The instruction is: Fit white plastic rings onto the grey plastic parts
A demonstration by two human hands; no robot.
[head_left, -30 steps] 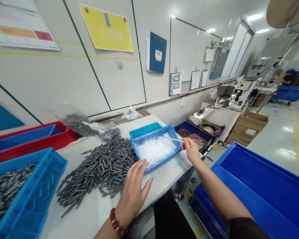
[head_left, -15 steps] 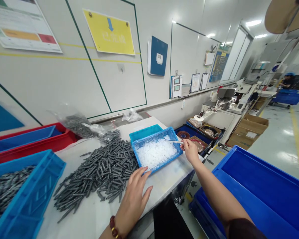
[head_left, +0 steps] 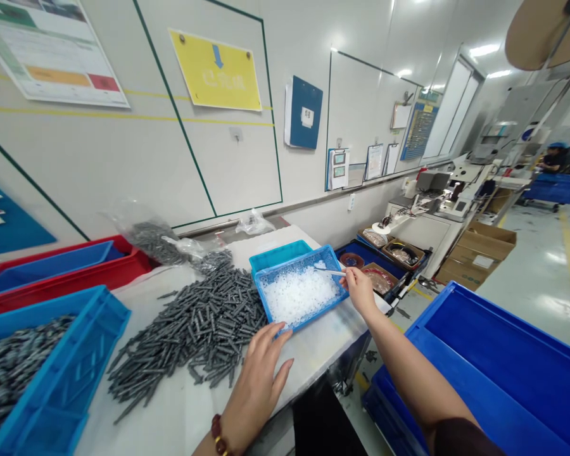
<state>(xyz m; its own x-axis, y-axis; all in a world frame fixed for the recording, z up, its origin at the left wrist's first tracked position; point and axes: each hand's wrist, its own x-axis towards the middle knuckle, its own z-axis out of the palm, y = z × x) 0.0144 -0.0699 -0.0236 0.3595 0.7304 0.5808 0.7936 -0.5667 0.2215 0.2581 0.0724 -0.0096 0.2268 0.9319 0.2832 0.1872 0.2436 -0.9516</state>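
A blue tray (head_left: 308, 323) holds a heap of small white ring-like pieces (head_left: 301, 294). My right hand (head_left: 358, 288) is closed around slim metal tweezers (head_left: 331, 272), whose tips reach into the white pieces near the tray's far right side. At the tray's front left corner, my left hand (head_left: 261, 367) has its fingers apart, the fingertips at or very near the rim; I cannot tell whether they touch. Left of the tray lies a big pile of dark grey ribbed plugs (head_left: 204, 323), loose on the white table cover (head_left: 171, 418).
A teal tray (head_left: 280, 253) sits behind the blue one. At left stand a blue bin (head_left: 102, 342) of grey parts and a red bin (head_left: 137, 256). Plastic bags (head_left: 156, 237) lie along the wall. Large blue bins (head_left: 503, 354) stand at right; a person (head_left: 553, 158) is far off.
The view has shifted slightly, so everything sits a little lower and further right. Both hands keep nearly the same places by the tray, the tweezers still in the white pieces.
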